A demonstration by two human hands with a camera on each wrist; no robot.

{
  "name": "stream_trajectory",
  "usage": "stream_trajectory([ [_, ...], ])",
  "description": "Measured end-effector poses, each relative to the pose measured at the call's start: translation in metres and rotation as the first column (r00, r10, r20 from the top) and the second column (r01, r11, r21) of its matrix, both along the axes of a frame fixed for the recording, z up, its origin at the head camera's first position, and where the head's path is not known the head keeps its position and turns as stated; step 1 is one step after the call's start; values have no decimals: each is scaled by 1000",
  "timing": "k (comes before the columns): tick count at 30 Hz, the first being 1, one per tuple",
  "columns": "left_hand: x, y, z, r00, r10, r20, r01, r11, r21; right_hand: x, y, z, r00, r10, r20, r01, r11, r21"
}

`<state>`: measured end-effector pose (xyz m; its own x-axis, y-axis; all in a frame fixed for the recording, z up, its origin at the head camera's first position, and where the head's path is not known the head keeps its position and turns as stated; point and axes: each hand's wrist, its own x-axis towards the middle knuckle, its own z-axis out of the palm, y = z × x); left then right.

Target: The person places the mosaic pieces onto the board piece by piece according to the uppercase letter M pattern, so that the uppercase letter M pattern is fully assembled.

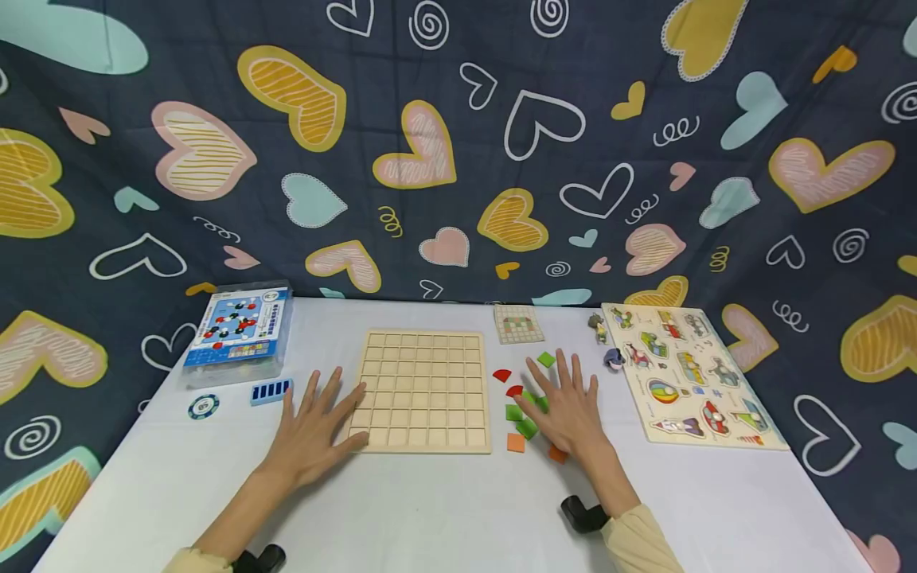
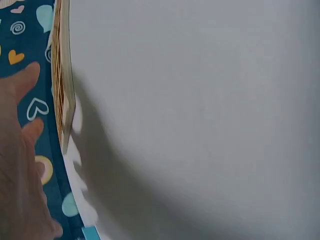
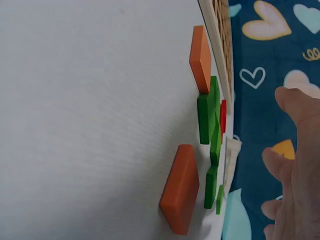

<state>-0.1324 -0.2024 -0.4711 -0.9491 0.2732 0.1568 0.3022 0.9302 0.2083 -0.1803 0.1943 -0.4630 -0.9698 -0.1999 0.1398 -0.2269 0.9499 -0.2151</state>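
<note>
A wooden grid board [image 1: 423, 390] with bare square cells lies in the middle of the table. My left hand [image 1: 311, 430] is beside its left edge, fingers spread, thumb and fingertips right at the rim. To the right of the board my right hand [image 1: 569, 410] hovers with spread fingers over loose tiles, holding nothing. Among these are several green tiles [image 1: 513, 412], two red quarter-round pieces [image 1: 502, 375] and two orange squares [image 1: 516, 442]. Part of the group is hidden under the right hand. The right wrist view shows an orange tile [image 3: 181, 190] up close.
A small pattern card [image 1: 519, 325] lies behind the board. At right is a wooden picture puzzle [image 1: 698, 378], with small figurines [image 1: 614, 359] by its left edge. On the left are a boxed molecule set [image 1: 239, 333], a blue slotted piece [image 1: 271, 391] and a round chip [image 1: 204, 407].
</note>
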Motion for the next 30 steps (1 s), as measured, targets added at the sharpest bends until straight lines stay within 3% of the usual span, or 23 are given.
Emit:
stream_trajectory([
  [7, 3, -19, -1, 994, -110, -17, 111, 993, 29, 6, 0, -1, 1000, 28, -13, -28, 1000, -9],
  [12, -4, -32, -1, 980, -200, 7, 199, 977, 80, 8, -2, 1, 996, 52, -67, -55, 998, -40],
  [15, -11, -38, -2, 964, -267, 0, 265, 960, 95, 8, -4, 2, 994, 70, -87, -79, 992, -103],
  [18, -19, -42, -1, 946, -321, 33, 316, 942, 117, 6, -8, 3, 994, 76, -76, -92, 969, -229],
  [21, -23, -43, 1, 936, -338, 94, 324, 936, 137, 1, -12, 6, 996, 78, -42, -89, 907, -413],
  [25, -25, -43, 1, 935, -324, 144, 301, 940, 160, -10, -15, 9, 997, 64, 30, -30, 767, -641],
  [27, -26, -43, 2, 935, -320, 149, 294, 940, 172, -17, -15, 9, 996, 52, 67, 10, 714, -700],
  [29, -27, -42, 2, 935, -318, 155, 289, 940, 180, -25, -14, 8, 995, 48, 85, 29, 684, -728],
  [30, -28, -41, 2, 935, -318, 157, 289, 940, 184, -28, -14, 7, 994, 51, 91, 31, 688, -725],
])
